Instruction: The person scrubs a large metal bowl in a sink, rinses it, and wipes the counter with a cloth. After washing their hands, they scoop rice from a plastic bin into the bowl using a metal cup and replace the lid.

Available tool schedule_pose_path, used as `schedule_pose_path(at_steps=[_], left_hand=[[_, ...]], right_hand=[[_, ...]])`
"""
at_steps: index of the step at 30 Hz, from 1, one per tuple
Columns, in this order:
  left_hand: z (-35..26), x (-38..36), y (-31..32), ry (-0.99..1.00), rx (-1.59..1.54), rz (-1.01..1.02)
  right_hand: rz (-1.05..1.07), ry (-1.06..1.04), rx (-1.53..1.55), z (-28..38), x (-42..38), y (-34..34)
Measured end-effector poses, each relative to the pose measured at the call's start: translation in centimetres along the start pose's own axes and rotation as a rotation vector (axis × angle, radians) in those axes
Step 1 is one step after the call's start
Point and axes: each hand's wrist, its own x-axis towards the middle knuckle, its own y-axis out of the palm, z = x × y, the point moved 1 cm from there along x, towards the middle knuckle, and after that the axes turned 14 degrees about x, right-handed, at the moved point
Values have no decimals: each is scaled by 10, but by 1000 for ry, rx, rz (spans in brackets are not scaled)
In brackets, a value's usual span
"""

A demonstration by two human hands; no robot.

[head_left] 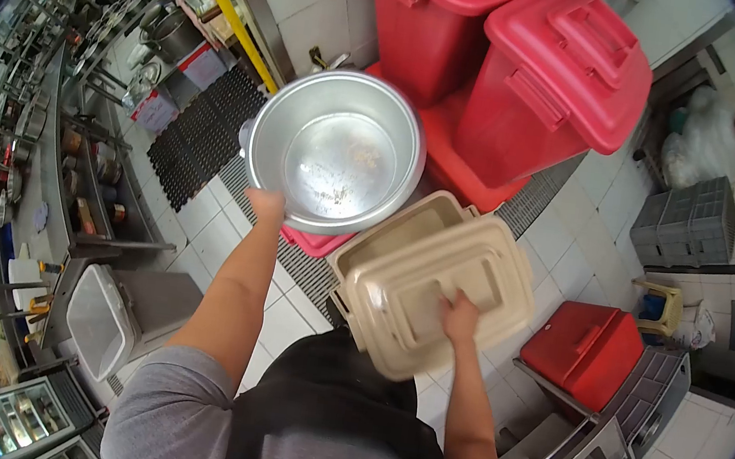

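A large round silver pot, empty inside with some brownish marks on its bottom, is in front of me. My left hand grips its rim at the lower left, fingers wrapped over the edge. To the right, my right hand has its fingers closed on the raised middle of a beige lid. That lid lies tilted, partly off a beige bin whose opening shows behind it. The pot's right side overlaps the bin's far edge, and something red shows beneath the pot.
Two red lidded bins rise beyond the pot. A black mat and metal shelves are at the left, with a grey bin nearer. On the right are a red box, grey crates and a yellow stool.
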Motion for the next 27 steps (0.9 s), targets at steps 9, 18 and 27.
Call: schedule_pose_path(at_steps=[9, 18, 27], left_hand=[[7, -1, 2, 0, 40, -15], [3, -17, -4, 16, 27, -65], [3, -16, -1, -114, 237, -120]], right_hand=[[-647, 191, 693, 86, -86, -363], [-335, -352, 1054, 310, 174, -455], [-339, -214, 947, 437, 461, -395]])
